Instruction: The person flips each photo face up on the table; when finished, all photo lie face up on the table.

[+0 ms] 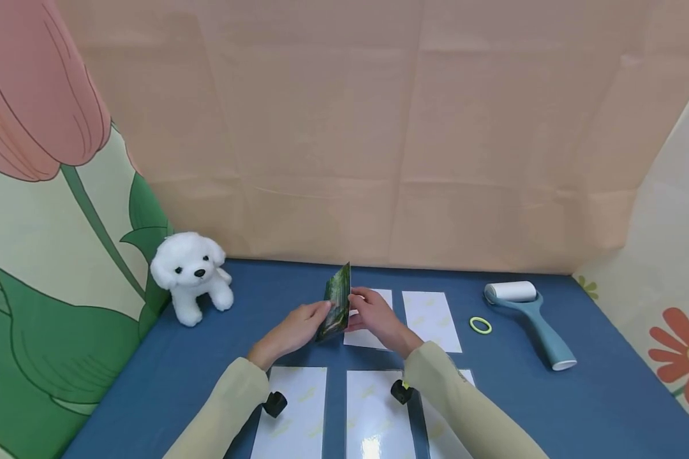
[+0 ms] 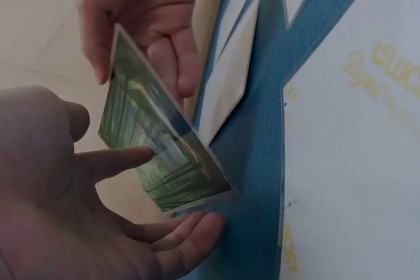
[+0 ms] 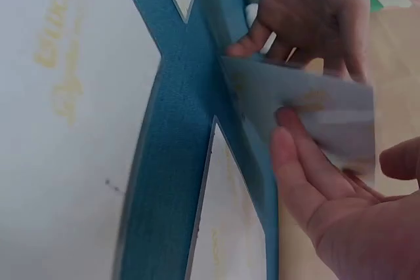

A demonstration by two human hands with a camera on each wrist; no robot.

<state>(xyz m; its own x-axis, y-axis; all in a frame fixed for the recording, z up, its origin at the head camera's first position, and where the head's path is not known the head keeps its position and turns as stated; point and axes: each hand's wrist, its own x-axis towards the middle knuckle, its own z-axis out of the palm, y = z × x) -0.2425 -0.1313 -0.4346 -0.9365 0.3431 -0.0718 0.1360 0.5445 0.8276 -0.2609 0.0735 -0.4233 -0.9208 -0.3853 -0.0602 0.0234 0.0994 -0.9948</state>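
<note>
A photo print (image 1: 337,299) with a green, forest-like picture is held tilted above the table between my two hands. My left hand (image 1: 291,331) is at its left side. In the left wrist view, one straight finger (image 2: 125,160) touches the picture face, and other fingers extend along the lower edge. My right hand (image 1: 380,319) holds the print from the right. In the right wrist view, its fingers (image 3: 305,162) lie against the print's pale back (image 3: 262,86), with the thumb around the near edge. Part of the grip is hidden by the print.
Several white sheets with faint yellow lettering, including one sheet (image 1: 433,315), lie in rows on the blue table (image 1: 207,357). A white toy dog (image 1: 189,274) sits at the left. To the right are a yellow-green ring (image 1: 480,326) and a lint roller (image 1: 536,325).
</note>
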